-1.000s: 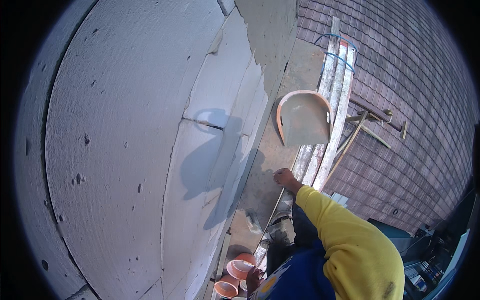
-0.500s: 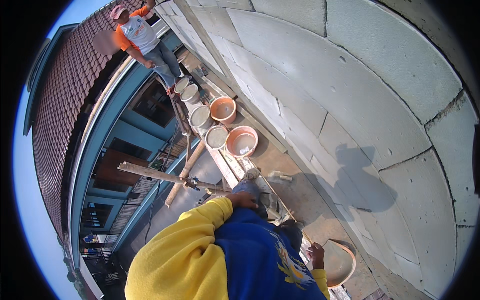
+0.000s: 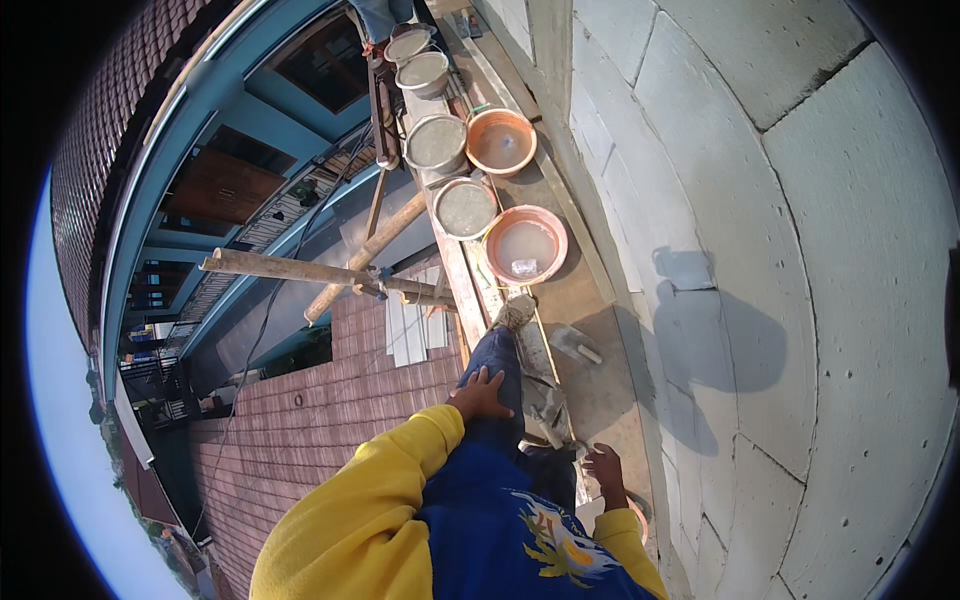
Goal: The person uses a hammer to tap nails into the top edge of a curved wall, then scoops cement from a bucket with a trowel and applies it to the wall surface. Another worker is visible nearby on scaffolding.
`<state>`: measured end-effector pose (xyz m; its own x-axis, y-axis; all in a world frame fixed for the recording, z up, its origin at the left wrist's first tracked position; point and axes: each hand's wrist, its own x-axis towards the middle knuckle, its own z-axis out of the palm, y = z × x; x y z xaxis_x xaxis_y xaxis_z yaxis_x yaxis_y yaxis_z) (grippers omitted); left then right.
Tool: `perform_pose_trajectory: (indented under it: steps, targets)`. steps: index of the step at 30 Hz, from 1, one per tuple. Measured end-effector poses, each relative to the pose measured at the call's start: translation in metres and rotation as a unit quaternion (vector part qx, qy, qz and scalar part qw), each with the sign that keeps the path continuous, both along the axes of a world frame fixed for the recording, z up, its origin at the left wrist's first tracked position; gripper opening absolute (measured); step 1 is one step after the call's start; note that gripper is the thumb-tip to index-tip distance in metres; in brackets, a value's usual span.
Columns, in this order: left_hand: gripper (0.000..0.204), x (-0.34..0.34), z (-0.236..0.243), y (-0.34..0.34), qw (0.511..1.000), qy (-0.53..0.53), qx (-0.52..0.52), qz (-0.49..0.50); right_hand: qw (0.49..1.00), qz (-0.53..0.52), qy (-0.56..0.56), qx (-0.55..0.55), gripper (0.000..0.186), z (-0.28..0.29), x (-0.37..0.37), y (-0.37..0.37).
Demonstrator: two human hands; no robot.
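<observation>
My left hand [image 3: 482,397] rests on my jeans-clad thigh [image 3: 492,355], fingers spread. My right hand [image 3: 605,465] is lower right, fingers loosely bent and apart beside the scaffold deck [image 3: 620,395], above an orange container [image 3: 636,515] partly hidden by my sleeve. My muddy shoe [image 3: 513,310] stands on the planks. A trowel or float [image 3: 575,347] lies right of it. Ahead are pink and orange basins [image 3: 525,245] [image 3: 500,140] and several pale buckets [image 3: 437,143] of grey mix.
A block wall [image 3: 770,300] borders the deck on the right. On the left, timber poles [image 3: 280,263] and a cable hang over a tiled roof [image 3: 280,430] beside a teal building [image 3: 220,190]. A co-worker's legs [image 3: 375,22] are at the deck's far end.
The view has swung from the roof side toward the buckets. The co-worker has mostly left the frame. My left hand has stayed on my leg since half a second ago.
</observation>
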<state>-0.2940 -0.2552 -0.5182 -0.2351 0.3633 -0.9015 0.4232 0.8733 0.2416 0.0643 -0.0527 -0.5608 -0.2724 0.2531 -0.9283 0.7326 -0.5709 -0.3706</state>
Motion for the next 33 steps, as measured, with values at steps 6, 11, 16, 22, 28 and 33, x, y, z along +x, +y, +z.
perform_pose_trajectory:
  steps: [6, 11, 16, 22, 28, 33]
  targets:
    - [0.119, -0.045, 0.003, 0.008, 0.983, -0.020, -0.091, 0.160, 0.948, 0.259, 0.102, 0.154, 0.042, -0.084, -0.324, 0.057]
    - [0.102, -0.091, -0.022, 0.023, 0.970, -0.016, -0.098, 0.222, 0.911, 0.345, 0.169, 0.147, 0.041, -0.146, -0.618, 0.046]
    - [0.095, -0.121, -0.030, 0.023, 0.953, -0.025, -0.110, 0.280, 0.824, 0.468, 0.175, 0.268, 0.056, -0.240, -0.828, -0.012]
    - [0.089, -0.151, -0.037, 0.015, 0.916, -0.071, -0.138, 0.370, 0.753, 0.542, 0.177, 0.327, 0.069, -0.286, -0.953, -0.069]
    - [0.090, -0.144, -0.044, 0.007, 0.898, -0.061, -0.121, 0.419, 0.785, 0.464, 0.187, 0.364, 0.051, -0.298, -0.936, -0.110]
    - [0.087, -0.151, -0.040, 0.015, 0.900, -0.073, -0.122, 0.413, 0.933, -0.171, 0.277, 0.156, 0.047, -0.248, -0.878, -0.153]
